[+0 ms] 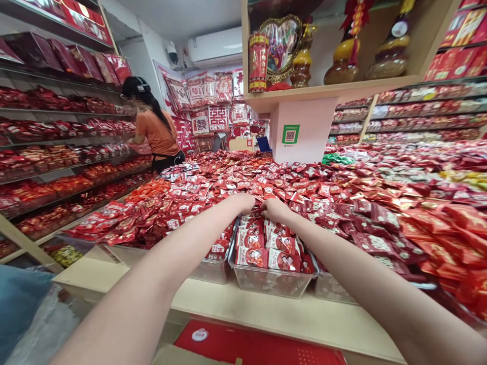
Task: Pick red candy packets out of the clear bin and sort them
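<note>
Both arms stretch forward over a clear plastic bin [272,281] with rows of red-and-white wrapped candy packets [284,259] inside. At the far end of the rows my left hand [244,203] bends downward with curled fingers, mostly hidden behind its back. Close beside it on the right, my right hand [276,209] is closed, its fingers curled in toward the packets. A small gap lies between the two hands. Whatever is in the fingers of either hand is too hidden to make out. The front packets stand upright in neat columns.
Heaps of red packets [376,238] in neighbouring bins flank this one. A pale wooden ledge [213,299] runs along the front, with a red box [247,344] below. A wooden display shelf [335,94] overhangs the back. A person [158,132] in orange stands by the left shelves.
</note>
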Tool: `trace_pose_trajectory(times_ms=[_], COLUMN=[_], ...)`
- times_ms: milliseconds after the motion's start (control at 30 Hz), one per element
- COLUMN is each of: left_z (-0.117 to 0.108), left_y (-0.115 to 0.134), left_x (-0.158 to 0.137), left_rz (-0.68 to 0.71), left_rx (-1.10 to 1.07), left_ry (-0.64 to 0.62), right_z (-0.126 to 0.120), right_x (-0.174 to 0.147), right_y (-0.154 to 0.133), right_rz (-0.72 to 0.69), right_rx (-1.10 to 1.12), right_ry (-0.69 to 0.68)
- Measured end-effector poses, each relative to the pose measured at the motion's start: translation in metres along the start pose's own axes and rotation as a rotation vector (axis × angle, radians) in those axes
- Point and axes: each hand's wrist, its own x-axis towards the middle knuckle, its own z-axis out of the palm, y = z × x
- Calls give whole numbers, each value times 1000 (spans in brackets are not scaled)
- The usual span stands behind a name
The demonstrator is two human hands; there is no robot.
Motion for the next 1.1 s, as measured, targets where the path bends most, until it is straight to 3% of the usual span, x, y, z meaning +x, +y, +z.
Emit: trace_pose_trajectory(times_ms=[200,400,533,667,733,800,933,1000,1100], left_z=[6,2,-1,-4,0,11,53,72,88], left_y=[1,0,0,4,9,17,41,57,85], left_x=[3,-5,-15,-33,-52,-79,-135,-155,-169], left_rz=[-2,39,79,92,92,121,135,92,53], left_rx=[6,-27,-100,-230,-419,-833,-1607,-1919,-2215], left_ry=[104,189,303,510,664,807,775,825,901], right_z=[-4,-28,-39,-38,-38,-40,-39,-28,0], right_x=[-3,-9,-21,-30,-33,-38,-76,-110,-159], right_y=[-1,11,20,23,23,20,-2,-24,-59], right_rz=[-18,27,85,85,65,44,-38,-130,-188], right_rx=[-30,-105,-178,-186,-161,-116,23,231,945], right_ry=[-9,5,-49,-101,-92,-58,59,64,-116])
